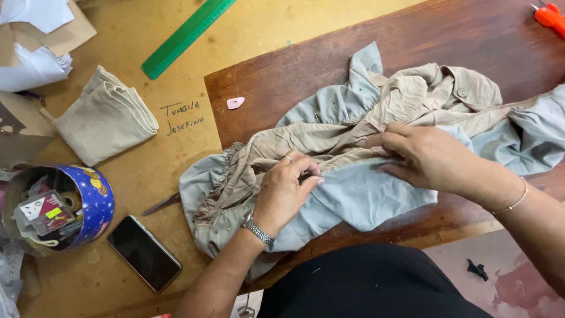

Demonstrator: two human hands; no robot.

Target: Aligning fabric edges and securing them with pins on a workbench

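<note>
A gathered garment of pale grey-blue cloth (pixel 359 197) and beige cloth (pixel 412 94) lies across a dark wooden board (pixel 282 70). My left hand (pixel 285 188), with a ring and a metal wristwatch, pinches the seam where the two fabrics meet. My right hand (pixel 426 156), wearing a thin bracelet, presses and grips the same seam further right. Small pins dot the grey-blue gathers.
A folded beige cloth (pixel 106 118), a green ruler (pixel 185 35) and a pink chalk piece (pixel 235 103) lie on the tan table. A blue round tin (pixel 88 203) of sewing bits, a black phone (pixel 144 253), a scissor tip (pixel 162 204) and orange handles (pixel 550 15) are nearby.
</note>
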